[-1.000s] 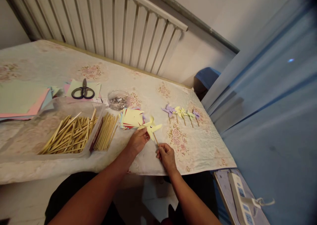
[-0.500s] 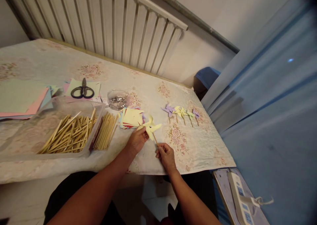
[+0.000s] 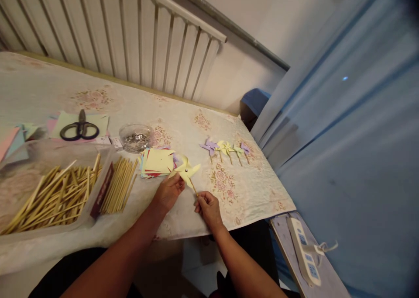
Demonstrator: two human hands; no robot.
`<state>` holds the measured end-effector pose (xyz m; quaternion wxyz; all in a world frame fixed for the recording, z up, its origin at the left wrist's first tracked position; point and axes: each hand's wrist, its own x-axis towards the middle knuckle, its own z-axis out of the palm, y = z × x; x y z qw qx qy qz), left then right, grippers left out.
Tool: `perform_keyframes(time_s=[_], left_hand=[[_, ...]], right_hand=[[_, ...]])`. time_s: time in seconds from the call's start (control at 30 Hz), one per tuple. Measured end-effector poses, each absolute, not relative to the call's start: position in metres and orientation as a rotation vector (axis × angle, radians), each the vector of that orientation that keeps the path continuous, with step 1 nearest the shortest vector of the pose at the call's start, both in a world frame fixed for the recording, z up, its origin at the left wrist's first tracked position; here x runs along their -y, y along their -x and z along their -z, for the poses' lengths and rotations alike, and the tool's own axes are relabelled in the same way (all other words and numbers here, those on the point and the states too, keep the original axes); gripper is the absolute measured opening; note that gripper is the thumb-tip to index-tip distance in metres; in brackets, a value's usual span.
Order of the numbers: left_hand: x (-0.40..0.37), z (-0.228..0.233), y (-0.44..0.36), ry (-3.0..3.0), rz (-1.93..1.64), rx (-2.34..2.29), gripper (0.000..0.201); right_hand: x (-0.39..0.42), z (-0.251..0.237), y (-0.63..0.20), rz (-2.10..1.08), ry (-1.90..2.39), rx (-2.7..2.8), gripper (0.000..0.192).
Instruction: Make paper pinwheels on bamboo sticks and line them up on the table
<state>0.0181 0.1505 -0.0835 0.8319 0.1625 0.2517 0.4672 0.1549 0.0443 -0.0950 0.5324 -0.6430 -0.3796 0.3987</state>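
A pale yellow paper pinwheel with a shiny pin at its centre is held above the tablecloth. My left hand pinches one of its blades from the left. Lower right, my right hand grips the pinwheel's thin wooden stick between thumb and fingers. Just left of the pinwheel lies a stack of cut paper squares, yellow on top. Several finished pinwheels, purple, yellow and green, lie in a row to the right.
A clear plastic box of wooden sticks stands at left, with a bundle of sticks beside it. Behind are a clear dish of metal pins and scissors on paper. A power strip lies at lower right.
The view has turned to the right, so the table things sit further left. Both hands keep the same hold on the pinwheel and its stick.
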Motion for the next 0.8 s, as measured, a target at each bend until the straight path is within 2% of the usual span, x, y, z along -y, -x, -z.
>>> perform_keyframes(time_s=[0.27, 0.4, 0.6, 0.8], left_hand=[[-0.148, 0.089, -0.015, -0.477, -0.838, -0.601, 0.014], [-0.145, 0.093, -0.016, -0.597, -0.794, -0.67, 0.021], [-0.134, 0.1, -0.017, -0.753, -0.891, -0.74, 0.031], [-0.115, 0.102, -0.03, -1.052, -1.01, -0.962, 0.024]], right_hand=[[-0.046, 0.09, -0.155, -0.967, 1.522, 0.864, 0.013], [-0.047, 0.09, -0.155, -0.953, 1.514, 0.856, 0.013], [-0.048, 0.095, -0.156, -0.917, 1.509, 0.896, 0.011], [-0.049, 0.105, -0.157, -0.858, 1.465, 0.962, 0.011]])
